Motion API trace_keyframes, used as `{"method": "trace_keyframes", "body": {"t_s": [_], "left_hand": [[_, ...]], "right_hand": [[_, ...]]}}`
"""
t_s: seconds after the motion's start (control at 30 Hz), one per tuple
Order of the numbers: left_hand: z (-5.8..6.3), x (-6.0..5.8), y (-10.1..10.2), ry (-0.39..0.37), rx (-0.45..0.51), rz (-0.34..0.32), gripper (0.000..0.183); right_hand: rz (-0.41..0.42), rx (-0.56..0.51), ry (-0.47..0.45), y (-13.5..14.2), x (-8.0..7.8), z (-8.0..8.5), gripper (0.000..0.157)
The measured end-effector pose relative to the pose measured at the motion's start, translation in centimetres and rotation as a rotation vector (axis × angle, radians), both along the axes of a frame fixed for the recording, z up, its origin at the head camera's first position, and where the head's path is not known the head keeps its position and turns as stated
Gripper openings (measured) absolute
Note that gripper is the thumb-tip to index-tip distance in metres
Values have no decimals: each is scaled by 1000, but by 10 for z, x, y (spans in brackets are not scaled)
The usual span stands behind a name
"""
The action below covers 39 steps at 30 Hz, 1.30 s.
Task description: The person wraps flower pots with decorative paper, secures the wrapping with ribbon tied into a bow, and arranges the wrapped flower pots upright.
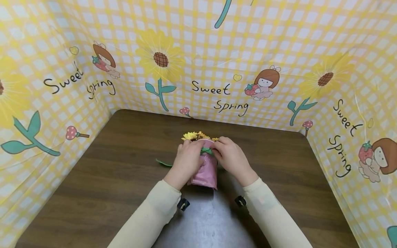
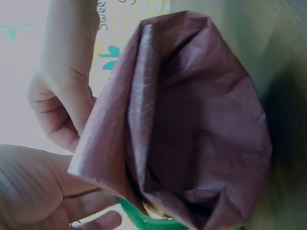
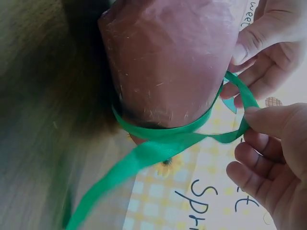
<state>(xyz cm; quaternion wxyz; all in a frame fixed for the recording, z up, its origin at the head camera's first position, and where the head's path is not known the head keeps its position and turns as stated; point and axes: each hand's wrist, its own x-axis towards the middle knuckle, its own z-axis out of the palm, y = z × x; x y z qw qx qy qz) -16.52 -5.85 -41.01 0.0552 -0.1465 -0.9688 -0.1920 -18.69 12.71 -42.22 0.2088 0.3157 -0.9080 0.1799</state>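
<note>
A bouquet of yellow sunflowers (image 1: 190,136) in pink wrapping paper (image 1: 206,172) lies on the table, its blooms toward the back wall. Around the wrapping runs a green ribbon (image 3: 163,132), with one tail (image 1: 163,163) out to the left. My left hand (image 1: 189,158) holds the bouquet from its left side, thumb against the paper near the ribbon; some fingers are hidden. On the other side my right hand (image 1: 232,156) pinches a loop of the ribbon between thumb and finger, as the right wrist view shows. The wrapping's open, folded bottom (image 2: 201,120) fills the left wrist view.
The dark wooden table (image 1: 124,172) surrounds the bouquet. A yellow checked cloth (image 1: 204,62) with printed flowers and lettering stands as a wall at the back and both sides. Dark wrist-worn pieces (image 1: 183,204) sit at the sleeves.
</note>
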Motion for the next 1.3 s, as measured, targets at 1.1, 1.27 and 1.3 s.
{"method": "trace_keyframes", "body": {"t_s": [1.1, 1.27, 1.3], "left_hand": [[0, -5, -2, -105, 116, 2, 42], [-2, -4, -4, -103, 39, 29, 34], [-2, -4, -4, -110, 28, 39, 33]], "right_hand": [[79, -23, -260, -9, -6, -19, 12], [54, -61, -300, -11, -6, -20, 3], [50, -71, -320, -11, -6, -20, 5]]}}
